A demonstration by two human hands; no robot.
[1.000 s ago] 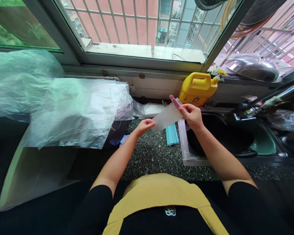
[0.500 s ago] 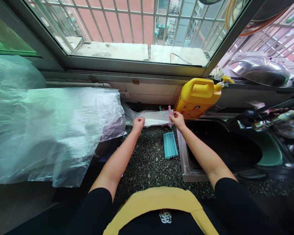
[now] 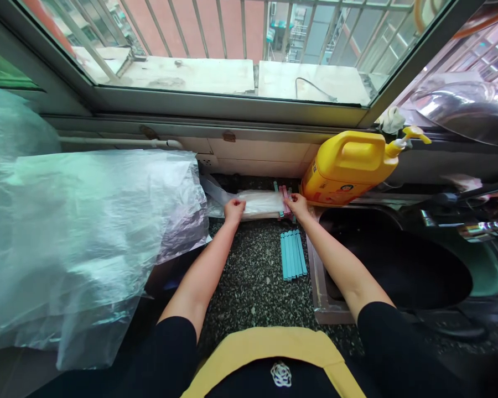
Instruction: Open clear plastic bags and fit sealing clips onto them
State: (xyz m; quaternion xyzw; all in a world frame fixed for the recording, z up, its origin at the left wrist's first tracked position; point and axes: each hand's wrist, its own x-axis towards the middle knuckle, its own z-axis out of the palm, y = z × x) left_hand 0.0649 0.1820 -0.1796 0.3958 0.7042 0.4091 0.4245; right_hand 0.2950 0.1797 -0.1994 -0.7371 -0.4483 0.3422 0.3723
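Bag (image 3: 260,202), milky, translucent and wrinkled, stretches flat at twelve o'clock over the speckled surface (image 3: 249,282), a pink strip (image 3: 286,195) across its three o'clock end. I have the left hand (image 3: 233,211) pinching its nine o'clock end, the right hand (image 3: 299,207) with fingers closed on the pink strip. Teal strips (image 3: 292,255) lie at five o'clock.

A speckled black stone worktop (image 3: 253,293) carries 1 side-by-side row of flat turquoise strips (image 3: 292,255). Behind them lies 1 flat pile of clear plastic bags (image 3: 259,203), with pink and teal strips (image 3: 283,191) at its right end. Just right of these, towards the wall, stands 1 yellow pump jug (image 3: 344,171).
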